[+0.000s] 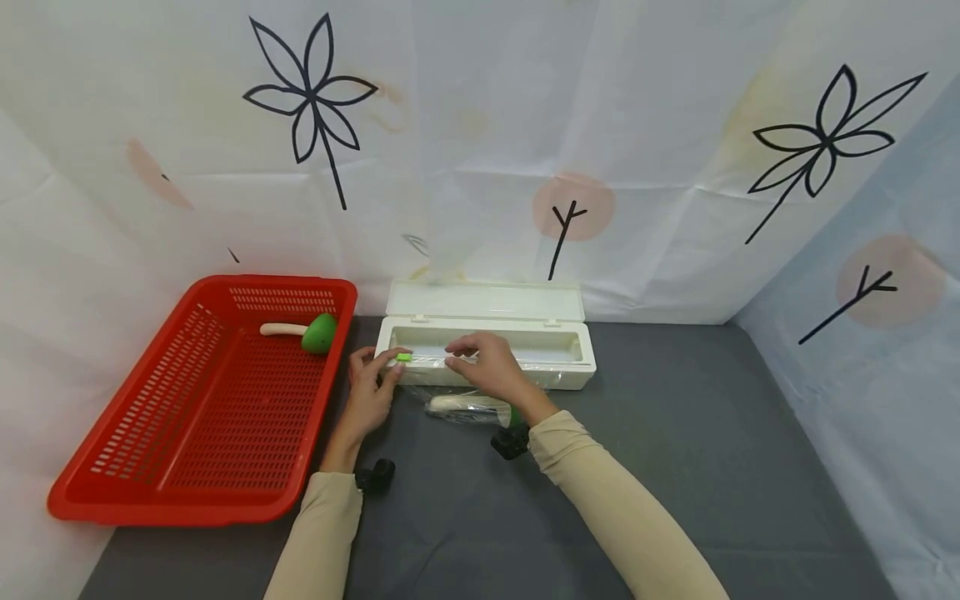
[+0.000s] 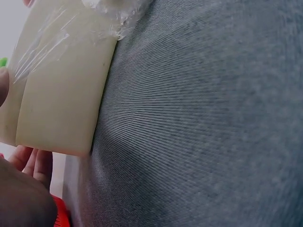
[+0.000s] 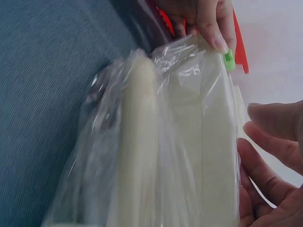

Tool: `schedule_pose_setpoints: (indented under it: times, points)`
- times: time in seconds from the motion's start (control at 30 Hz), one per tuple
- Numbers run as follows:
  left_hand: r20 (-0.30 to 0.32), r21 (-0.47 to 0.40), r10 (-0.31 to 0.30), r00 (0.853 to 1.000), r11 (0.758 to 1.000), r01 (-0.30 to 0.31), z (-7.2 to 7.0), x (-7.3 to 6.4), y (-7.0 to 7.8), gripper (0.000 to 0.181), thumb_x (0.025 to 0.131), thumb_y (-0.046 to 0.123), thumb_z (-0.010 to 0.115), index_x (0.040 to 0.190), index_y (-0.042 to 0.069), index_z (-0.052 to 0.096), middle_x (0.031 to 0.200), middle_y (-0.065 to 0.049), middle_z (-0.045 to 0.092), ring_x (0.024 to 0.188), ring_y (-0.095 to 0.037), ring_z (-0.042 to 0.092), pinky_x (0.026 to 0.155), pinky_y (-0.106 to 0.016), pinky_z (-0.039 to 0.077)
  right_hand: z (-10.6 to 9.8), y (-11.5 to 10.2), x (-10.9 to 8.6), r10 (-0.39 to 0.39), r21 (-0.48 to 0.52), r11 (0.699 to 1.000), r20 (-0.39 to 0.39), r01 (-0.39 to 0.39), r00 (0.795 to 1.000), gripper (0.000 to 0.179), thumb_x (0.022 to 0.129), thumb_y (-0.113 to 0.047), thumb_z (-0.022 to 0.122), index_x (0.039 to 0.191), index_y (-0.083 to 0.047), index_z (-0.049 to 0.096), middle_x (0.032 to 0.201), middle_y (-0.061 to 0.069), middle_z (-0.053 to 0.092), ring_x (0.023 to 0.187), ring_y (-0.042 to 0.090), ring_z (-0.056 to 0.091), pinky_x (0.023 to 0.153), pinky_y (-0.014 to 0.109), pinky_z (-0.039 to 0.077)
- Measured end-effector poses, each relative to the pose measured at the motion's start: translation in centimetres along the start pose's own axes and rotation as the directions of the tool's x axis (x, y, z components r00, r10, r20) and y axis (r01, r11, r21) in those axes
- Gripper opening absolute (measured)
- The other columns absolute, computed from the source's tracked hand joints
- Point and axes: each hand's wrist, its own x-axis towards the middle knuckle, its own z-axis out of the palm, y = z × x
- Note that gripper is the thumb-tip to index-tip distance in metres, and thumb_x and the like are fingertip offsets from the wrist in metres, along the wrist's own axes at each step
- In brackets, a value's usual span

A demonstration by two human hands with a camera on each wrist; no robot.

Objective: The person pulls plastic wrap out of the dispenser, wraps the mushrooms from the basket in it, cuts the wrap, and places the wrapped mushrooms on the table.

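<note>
A long white cling film dispenser (image 1: 573,377) stands at the back with its lid (image 1: 486,302) swung up. My left hand (image 1: 369,397) grips its left end, with fingertips right at the small green slide cutter (image 1: 404,357) on the front edge. Over the middle of the front edge, my right hand (image 1: 491,367) has its fingers loosely bent, thumb apart from them in the right wrist view. Clear film hangs down the dispenser's front and surrounds a vegetable with a long white stalk (image 3: 138,109) and a green end. The right wrist partly hides that green end in the head view.
On the left stands a red slotted basket (image 1: 300,467) with another white-stalked, green-headed vegetable (image 1: 319,334) inside. A dark grey cloth (image 1: 690,467) covers the table. A white patterned curtain (image 1: 465,125) hangs close behind the dispenser.
</note>
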Motion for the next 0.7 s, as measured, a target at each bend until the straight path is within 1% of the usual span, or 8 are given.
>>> schedule_pose_setpoints:
  times: [0.1,0.2,0.27,0.33,0.43,0.53,0.63,0.7]
  points:
    - [0.01,-0.008,-0.025,1.0,1.0,0.025,-0.2,0.1,0.1,0.022,0.101,0.008,0.062,0.121,0.001,0.068,0.133,-0.027,0.03,0.124,-0.042,0.032,0.1,-0.05,0.027,0.8,-0.3,1.0,0.032,0.001,0.999,-0.009,-0.032,0.999,0.026,0.098,-0.021,0.07,0.114,-0.001,0.075,0.107,0.011,0.072,0.098,0.026,0.067,0.082,0.039,0.054]
    - [0.007,-0.016,-0.04,0.999,0.999,0.04,-0.2,0.1,-0.1,0.022,0.1,0.007,0.063,0.121,0.0,0.068,0.135,-0.027,0.03,0.129,-0.042,0.03,0.105,-0.052,0.026,1.6,-0.7,1.9,0.104,-0.03,0.994,-0.025,-0.104,0.994,0.032,0.095,-0.035,0.072,0.107,-0.005,0.078,0.098,0.006,0.074,0.086,0.019,0.068,0.073,0.032,0.055]
    - [-0.002,-0.021,-0.043,0.999,0.999,0.043,-0.1,0.1,-0.3,0.023,0.1,0.006,0.063,0.122,0.0,0.068,0.135,-0.027,0.03,0.131,-0.041,0.028,0.108,-0.054,0.024,2.1,-1.1,2.4,0.162,-0.064,0.984,-0.044,-0.164,0.986,0.036,0.092,-0.045,0.074,0.098,-0.01,0.08,0.088,0.001,0.074,0.074,0.014,0.066,0.064,0.029,0.053]
    - [-0.013,-0.025,-0.041,0.999,0.999,0.041,0.0,0.0,-0.5,0.024,0.1,0.006,0.064,0.123,-0.001,0.067,0.136,-0.027,0.03,0.132,-0.041,0.029,0.109,-0.054,0.024,2.5,-1.6,2.7,0.213,-0.099,0.971,-0.059,-0.218,0.975,0.041,0.089,-0.054,0.073,0.084,-0.014,0.079,0.072,-0.005,0.068,0.06,0.011,0.059,0.054,0.026,0.046]
    - [-0.027,-0.032,-0.036,0.999,0.999,0.035,0.0,-0.1,-0.6,0.027,0.099,0.007,0.065,0.125,-0.002,0.066,0.137,-0.027,0.031,0.132,-0.042,0.03,0.11,-0.056,0.024,3.0,-2.2,3.2,0.265,-0.16,0.948,-0.073,-0.274,0.961,0.053,0.086,-0.065,0.071,0.059,-0.019,0.066,0.05,-0.009,0.048,0.044,0.009,0.041,0.043,0.026,0.032]
    - [-0.038,-0.041,-0.032,0.999,0.999,0.031,0.0,-0.1,-0.7,0.03,0.099,0.008,0.066,0.127,-0.002,0.065,0.138,-0.028,0.031,0.132,-0.043,0.032,0.11,-0.057,0.025,3.3,-2.6,3.5,0.295,-0.223,0.925,-0.082,-0.306,0.952,0.067,0.083,-0.073,0.067,0.046,-0.021,0.047,0.043,-0.009,0.029,0.039,0.009,0.026,0.041,0.027,0.021]
    - [-0.043,-0.042,-0.037,0.998,0.998,0.036,0.0,-0.1,-0.6,0.031,0.099,0.01,0.067,0.128,-0.002,0.065,0.139,-0.028,0.032,0.132,-0.044,0.034,0.11,-0.058,0.026,3.6,-2.7,3.7,0.312,-0.276,0.903,-0.104,-0.329,0.944,0.072,0.08,-0.079,0.064,0.043,-0.023,0.039,0.041,-0.009,0.025,0.039,0.009,0.024,0.043,0.028,0.023]
    - [-0.044,-0.041,-0.048,0.998,0.998,0.046,0.0,-0.1,-0.5,0.031,0.099,0.011,0.067,0.128,-0.002,0.065,0.14,-0.027,0.032,0.132,-0.044,0.035,0.11,-0.058,0.026,3.7,-2.7,3.8,0.319,-0.302,0.891,-0.115,-0.339,0.941,0.073,0.079,-0.082,0.062,0.043,-0.023,0.037,0.041,-0.009,0.026,0.04,0.009,0.027,0.047,0.03,0.027]
